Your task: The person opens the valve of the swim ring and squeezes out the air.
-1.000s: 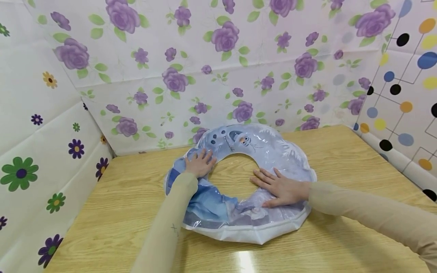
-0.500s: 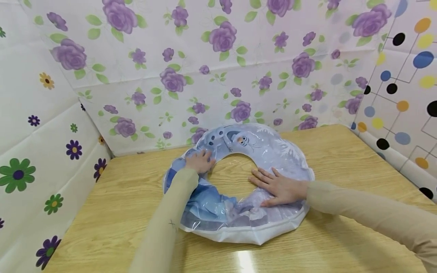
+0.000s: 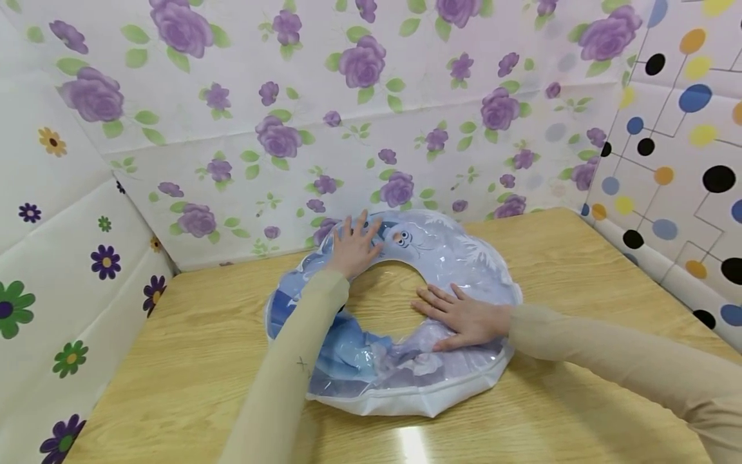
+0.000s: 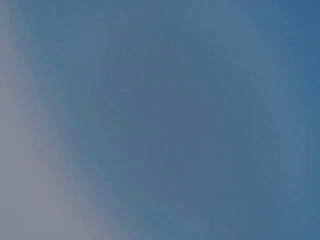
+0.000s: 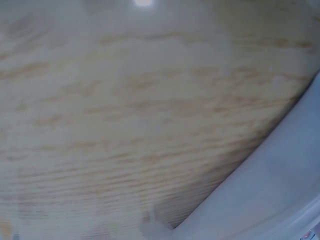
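Observation:
A partly inflated swim ring [image 3: 481, 264] lies flat on the table, blue and lilac with a printed snowman, snowflakes and a white underside. Its vinyl is wrinkled along the near side. My left hand [image 3: 355, 248] rests with spread fingers on the ring's far left part, over the snowman's body. On the right part my right hand [image 3: 466, 317] lies flat, fingertips at the inner edge of the hole. The left wrist view holds only a blurred blue surface. In the right wrist view the ring's pale side [image 5: 270, 185] curves along the lower right.
The wood-grain table [image 3: 191, 348] extends around the ring. Behind it hangs a white sheet with purple roses [image 3: 278, 136]. A daisy-print sheet [image 3: 69, 357] borders the left, a dotted sheet [image 3: 663, 174] the right.
My left hand has slid forward along the ring, from its left side to the snowman print. The right hand stays on the same part. The head view has shifted slightly right.

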A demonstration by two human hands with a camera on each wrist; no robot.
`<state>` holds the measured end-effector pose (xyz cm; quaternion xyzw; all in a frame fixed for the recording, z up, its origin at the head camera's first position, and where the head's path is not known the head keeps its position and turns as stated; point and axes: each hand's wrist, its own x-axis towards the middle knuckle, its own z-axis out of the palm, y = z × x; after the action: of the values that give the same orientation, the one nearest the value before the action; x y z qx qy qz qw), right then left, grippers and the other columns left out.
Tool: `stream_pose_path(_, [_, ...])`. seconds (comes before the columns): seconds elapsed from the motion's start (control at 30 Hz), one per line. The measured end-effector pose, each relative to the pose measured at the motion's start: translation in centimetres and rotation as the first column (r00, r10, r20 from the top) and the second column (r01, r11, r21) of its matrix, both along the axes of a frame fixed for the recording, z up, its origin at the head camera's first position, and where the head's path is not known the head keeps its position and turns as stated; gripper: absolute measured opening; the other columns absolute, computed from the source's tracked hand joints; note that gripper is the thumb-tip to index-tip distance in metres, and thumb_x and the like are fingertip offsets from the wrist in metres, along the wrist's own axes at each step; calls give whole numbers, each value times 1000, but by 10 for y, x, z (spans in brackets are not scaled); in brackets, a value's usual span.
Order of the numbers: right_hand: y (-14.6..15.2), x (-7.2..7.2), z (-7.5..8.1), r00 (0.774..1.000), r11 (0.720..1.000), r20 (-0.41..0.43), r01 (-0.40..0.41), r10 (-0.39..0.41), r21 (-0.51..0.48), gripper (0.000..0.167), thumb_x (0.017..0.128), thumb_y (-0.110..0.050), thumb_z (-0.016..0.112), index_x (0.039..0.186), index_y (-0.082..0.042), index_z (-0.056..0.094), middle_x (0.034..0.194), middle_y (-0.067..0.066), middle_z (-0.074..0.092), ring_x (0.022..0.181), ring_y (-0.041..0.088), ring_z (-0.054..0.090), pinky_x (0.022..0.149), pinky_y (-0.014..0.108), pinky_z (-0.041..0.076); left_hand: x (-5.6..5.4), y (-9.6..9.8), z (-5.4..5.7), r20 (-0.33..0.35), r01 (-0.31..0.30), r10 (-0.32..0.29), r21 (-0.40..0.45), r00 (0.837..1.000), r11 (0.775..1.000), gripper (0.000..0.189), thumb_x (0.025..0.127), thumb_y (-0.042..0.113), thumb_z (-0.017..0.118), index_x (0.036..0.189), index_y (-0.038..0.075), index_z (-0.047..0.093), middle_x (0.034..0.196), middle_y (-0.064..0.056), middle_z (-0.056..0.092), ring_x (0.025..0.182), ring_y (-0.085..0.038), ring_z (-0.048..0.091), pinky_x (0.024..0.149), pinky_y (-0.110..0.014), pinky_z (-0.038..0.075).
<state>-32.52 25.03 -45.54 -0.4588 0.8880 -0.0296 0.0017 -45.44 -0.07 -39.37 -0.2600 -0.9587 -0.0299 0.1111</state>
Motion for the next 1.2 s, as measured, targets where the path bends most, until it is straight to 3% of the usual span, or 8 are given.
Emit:
stream_pose_path(0.27, [-2, 1, 2, 1000, 1000, -18, -20, 20, -9, 83, 87, -61, 39, 146, -10, 12, 147, 19, 4, 131, 38, 4, 92, 66, 10, -6, 18, -12, 59, 27, -27, 3, 998, 1000, 60, 94, 51, 29, 146, 29, 10, 150, -3, -1, 132, -35, -2, 95, -61, 14])
stream_pose_path(0.43, [-4, 3, 4, 1000, 1000, -23, -15, 15, 0, 83, 87, -61, 38, 146, -9, 11, 147, 19, 4, 131, 37, 3, 92, 66, 10, -8, 21, -21, 148, 9, -10, 3, 989, 1000, 56, 96, 50, 23, 146, 31, 7, 150, 1, -2, 132, -33, -7, 98, -57, 10])
stream_pose_path(0.6, [-3, 3, 5, 1000, 1000, -21, -7, 8, 19, 83, 87, -62, 36, 146, -10, 9, 147, 19, 3, 132, 36, 3, 92, 65, 10, -7, 25, -28, 203, 4, 7, -55, 979, 998, 54, 97, 48, 21, 146, 31, 6, 150, 1, 1, 132, -32, -4, 99, -55, 11])
stream_pose_path(0.9, [-2, 1, 2, 1000, 1000, -17, -1, 1, 23, 84, 87, -62, 38, 147, -12, 8, 148, 17, 3, 132, 35, 2, 93, 65, 9, 0, 28, -31, 295, 26, 16, -137, 955, 990, 49, 99, 43, 15, 145, 32, 8, 150, 0, 4, 133, -31, 0, 100, -55, 9])
stream_pose_path(1.2, [-4, 2, 5, 1000, 998, 1, 23, -23, 55, 84, 86, -64, 35, 147, -14, 5, 149, 15, 1, 132, 33, 0, 95, 63, 8, 0, 28, -39, 308, 8, 57, -207, 950, 978, 49, 98, 46, 16, 145, 34, 11, 150, 3, 5, 133, -29, 0, 100, -55, 8])
